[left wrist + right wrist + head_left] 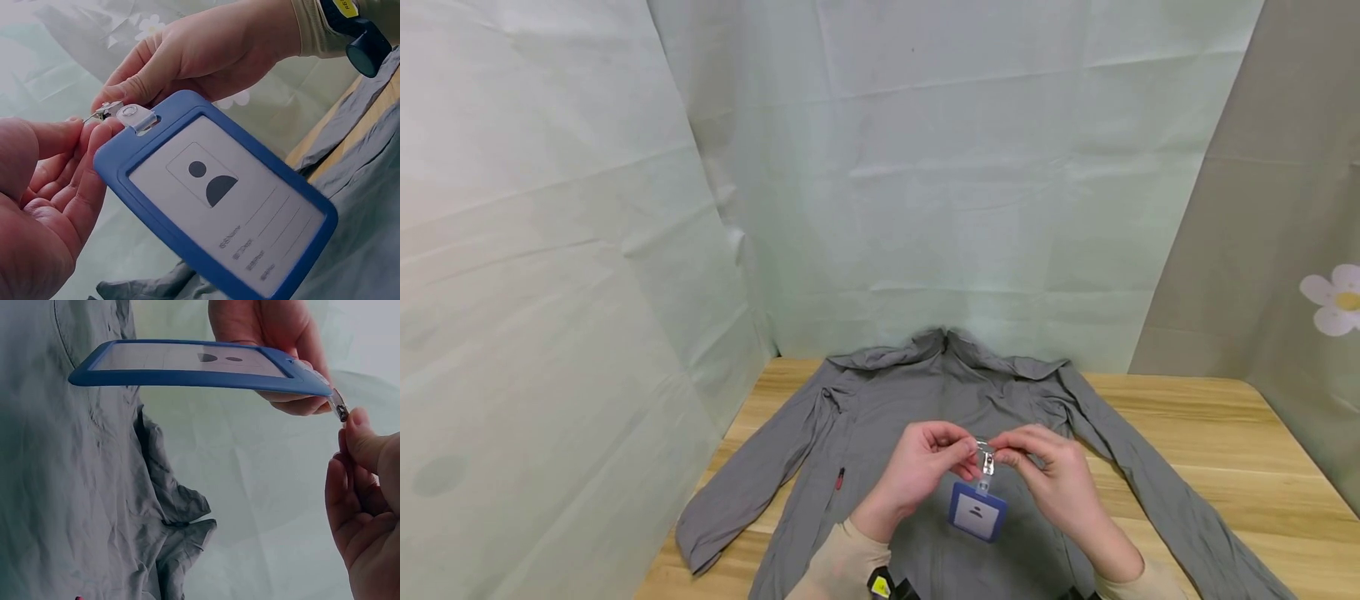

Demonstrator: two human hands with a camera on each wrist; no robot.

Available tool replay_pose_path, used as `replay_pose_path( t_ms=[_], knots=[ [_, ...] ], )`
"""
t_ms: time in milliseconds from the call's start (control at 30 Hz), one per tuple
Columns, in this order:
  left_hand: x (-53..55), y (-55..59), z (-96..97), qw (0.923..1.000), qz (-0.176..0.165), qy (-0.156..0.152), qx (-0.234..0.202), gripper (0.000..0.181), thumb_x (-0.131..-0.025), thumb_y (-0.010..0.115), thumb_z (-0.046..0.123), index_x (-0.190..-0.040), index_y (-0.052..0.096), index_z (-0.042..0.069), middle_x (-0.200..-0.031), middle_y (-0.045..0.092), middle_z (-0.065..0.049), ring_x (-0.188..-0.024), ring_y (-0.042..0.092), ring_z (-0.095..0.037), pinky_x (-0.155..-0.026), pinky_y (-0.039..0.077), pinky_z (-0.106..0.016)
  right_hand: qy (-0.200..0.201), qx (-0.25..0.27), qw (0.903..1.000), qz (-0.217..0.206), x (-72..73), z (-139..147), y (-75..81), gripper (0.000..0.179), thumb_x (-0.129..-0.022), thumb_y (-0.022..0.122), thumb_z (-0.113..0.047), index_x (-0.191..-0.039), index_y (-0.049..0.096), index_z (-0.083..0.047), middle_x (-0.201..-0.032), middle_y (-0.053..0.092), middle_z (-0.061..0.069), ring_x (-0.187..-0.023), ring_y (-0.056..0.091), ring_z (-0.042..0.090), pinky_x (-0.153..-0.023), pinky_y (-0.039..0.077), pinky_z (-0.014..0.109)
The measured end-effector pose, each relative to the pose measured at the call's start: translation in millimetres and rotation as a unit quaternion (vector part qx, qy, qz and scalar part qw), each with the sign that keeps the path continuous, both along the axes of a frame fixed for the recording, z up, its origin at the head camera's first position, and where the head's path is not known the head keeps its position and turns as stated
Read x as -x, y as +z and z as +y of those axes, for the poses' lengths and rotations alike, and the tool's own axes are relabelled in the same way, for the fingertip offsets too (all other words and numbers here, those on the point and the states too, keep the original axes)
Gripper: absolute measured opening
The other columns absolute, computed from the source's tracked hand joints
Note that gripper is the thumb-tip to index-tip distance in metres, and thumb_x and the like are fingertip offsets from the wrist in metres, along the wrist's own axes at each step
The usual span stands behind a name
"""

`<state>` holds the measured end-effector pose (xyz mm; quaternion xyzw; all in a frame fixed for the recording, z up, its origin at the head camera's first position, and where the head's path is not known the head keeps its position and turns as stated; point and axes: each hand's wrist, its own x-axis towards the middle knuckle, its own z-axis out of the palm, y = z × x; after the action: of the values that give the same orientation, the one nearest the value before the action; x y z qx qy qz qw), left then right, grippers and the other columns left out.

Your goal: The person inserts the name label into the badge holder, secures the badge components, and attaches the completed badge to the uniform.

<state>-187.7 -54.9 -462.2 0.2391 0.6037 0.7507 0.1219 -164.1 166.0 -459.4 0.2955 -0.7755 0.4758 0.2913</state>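
A blue-framed ID badge holder [977, 512] hangs from a small metal clip [988, 463] on a clear strap, over the grey shirt [880, 417]. My left hand [921, 465] pinches one end of the metal fastening between thumb and forefinger. My right hand [1052, 475] pinches its other side, fingertips close to the left ones. Between the fingertips a thin metal wire shows in the left wrist view, beside the clear strap [133, 115]. The badge's card, with a person icon and printed lines, faces the camera there. Fingertips partly hide the fastening.
The shirt lies spread on a wooden table [1180, 417], collar toward the back and sleeves out to both sides. A small red zipper pull [839, 479] shows on its left front. Pale cloth [962, 208] hangs behind and at the sides of the table.
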Motion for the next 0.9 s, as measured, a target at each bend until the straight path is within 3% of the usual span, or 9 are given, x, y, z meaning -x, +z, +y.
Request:
replay_pose_path(
  t_ms=[300,533,600,900],
  knots=[
    [-0.8,1.5,2.0,0.9996,-0.019,0.008,0.021,0.028,-0.107,0.066,0.007,-0.113,0.067,-0.021,-0.086,0.073,-0.002,-0.076,0.076,-0.011,-0.072,0.064,-0.029,-0.011,-0.029,0.9989,0.035,2.3,0.8,-0.9,0.037,-0.075,0.087,0.01,-0.102,0.083,-0.016,-0.098,0.077,-0.004,-0.081,0.071,0.011,-0.064,0.051,0.015],
    [0.1,2.7,3.6,0.9991,-0.024,0.014,0.031,0.027,-0.107,0.066,0.007,-0.112,0.068,-0.019,-0.09,0.072,-0.021,-0.074,0.075,-0.012,-0.07,0.063,-0.028,-0.018,-0.043,0.9979,0.046,2.7,1.0,-0.5,0.036,-0.074,0.087,0.009,-0.1,0.083,-0.015,-0.097,0.076,-0.005,-0.081,0.072,0.011,-0.065,0.053,0.015],
    [0.0,3.0,3.7,0.999,-0.025,0.015,0.033,0.026,-0.107,0.066,0.006,-0.112,0.068,-0.019,-0.091,0.072,-0.022,-0.074,0.075,-0.012,-0.07,0.063,-0.027,-0.017,-0.042,0.9979,0.046,2.6,0.9,-0.2,0.036,-0.074,0.087,0.01,-0.1,0.083,-0.015,-0.097,0.076,-0.005,-0.081,0.072,0.011,-0.065,0.053,0.015],
    [0.3,0.0,3.4,0.9988,-0.034,0.014,0.031,0.028,-0.107,0.066,0.008,-0.112,0.068,-0.019,-0.086,0.074,-0.005,-0.073,0.075,-0.011,-0.07,0.063,-0.027,-0.019,-0.044,0.9979,0.044,1.2,0.3,0.6,0.035,-0.074,0.088,0.01,-0.099,0.083,-0.014,-0.097,0.077,-0.006,-0.082,0.072,0.012,-0.067,0.053,0.015]
  ],
)
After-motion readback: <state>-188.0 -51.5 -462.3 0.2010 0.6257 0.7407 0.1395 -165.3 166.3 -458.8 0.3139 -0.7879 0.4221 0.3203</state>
